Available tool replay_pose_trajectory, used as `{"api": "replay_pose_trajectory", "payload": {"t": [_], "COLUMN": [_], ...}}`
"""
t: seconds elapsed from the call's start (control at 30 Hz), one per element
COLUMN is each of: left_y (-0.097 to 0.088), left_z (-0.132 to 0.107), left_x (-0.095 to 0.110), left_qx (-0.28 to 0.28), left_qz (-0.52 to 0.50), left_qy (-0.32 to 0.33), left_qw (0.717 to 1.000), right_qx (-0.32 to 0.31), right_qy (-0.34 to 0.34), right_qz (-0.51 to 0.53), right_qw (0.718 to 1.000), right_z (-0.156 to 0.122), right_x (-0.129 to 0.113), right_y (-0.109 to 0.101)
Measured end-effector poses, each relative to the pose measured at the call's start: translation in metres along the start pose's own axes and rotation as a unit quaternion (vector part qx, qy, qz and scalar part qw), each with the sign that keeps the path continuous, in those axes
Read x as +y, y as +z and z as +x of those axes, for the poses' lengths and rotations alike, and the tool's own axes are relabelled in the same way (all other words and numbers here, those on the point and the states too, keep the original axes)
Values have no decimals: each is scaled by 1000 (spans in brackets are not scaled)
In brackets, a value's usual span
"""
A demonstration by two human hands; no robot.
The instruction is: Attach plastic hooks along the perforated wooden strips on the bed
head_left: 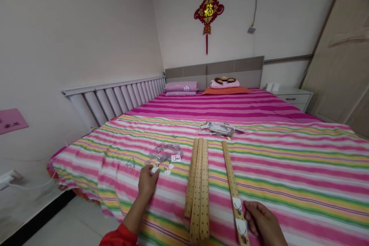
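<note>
My left hand (147,182) pinches a small white hook piece (155,169) between thumb and fingers, just above the striped sheet. More white pieces (167,171) lie beside it, near a clear plastic bag (163,152) of small parts. My right hand (263,221) is curled at the right edge of a single perforated wooden strip (230,169); whether its fingertips hold anything is hidden. Two white pieces with metal hooks (241,227) sit on that strip's near end. Between my hands, several similar wooden strips (199,184) lie side by side, pointing away from me.
The striped sheet (288,169) covers the bed. A pile of clear plastic packets (220,128) lies beyond the strips, and a small tangle of thin wire (130,163) lies left of my left hand. White railing (121,96) runs along the left wall; folded bedding (181,87) is by the headboard.
</note>
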State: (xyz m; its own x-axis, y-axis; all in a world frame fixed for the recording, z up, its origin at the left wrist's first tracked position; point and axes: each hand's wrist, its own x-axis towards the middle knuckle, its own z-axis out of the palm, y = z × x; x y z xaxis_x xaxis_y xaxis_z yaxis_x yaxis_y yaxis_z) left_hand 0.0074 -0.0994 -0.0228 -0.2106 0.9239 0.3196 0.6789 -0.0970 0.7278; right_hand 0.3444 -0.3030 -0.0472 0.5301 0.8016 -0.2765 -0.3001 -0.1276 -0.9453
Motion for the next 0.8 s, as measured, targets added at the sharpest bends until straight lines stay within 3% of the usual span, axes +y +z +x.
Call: {"api": "replay_pose_trajectory", "payload": {"t": [0.13, 0.5, 0.7, 0.8], "left_y": [5, -3, -5, -3], "left_z": [2, -1, 2, 4], "left_x": [0, 5, 8, 11], "left_qx": [-30, -59, -64, -67], "left_qz": [78, 41, -175, -224], "left_qy": [-4, -15, -74, -107], "left_qw": [996, 997, 980, 966], "right_qx": [3, 19, 19, 24], "right_qy": [-4, -17, -9, -12], "right_qz": [-1, -1, 12, 15], "right_qw": [1000, 1000, 1000, 1000], "right_z": [1, -1, -2, -2], "right_x": [0, -2, -3, -4], "right_y": [0, 3, 3, 2]}}
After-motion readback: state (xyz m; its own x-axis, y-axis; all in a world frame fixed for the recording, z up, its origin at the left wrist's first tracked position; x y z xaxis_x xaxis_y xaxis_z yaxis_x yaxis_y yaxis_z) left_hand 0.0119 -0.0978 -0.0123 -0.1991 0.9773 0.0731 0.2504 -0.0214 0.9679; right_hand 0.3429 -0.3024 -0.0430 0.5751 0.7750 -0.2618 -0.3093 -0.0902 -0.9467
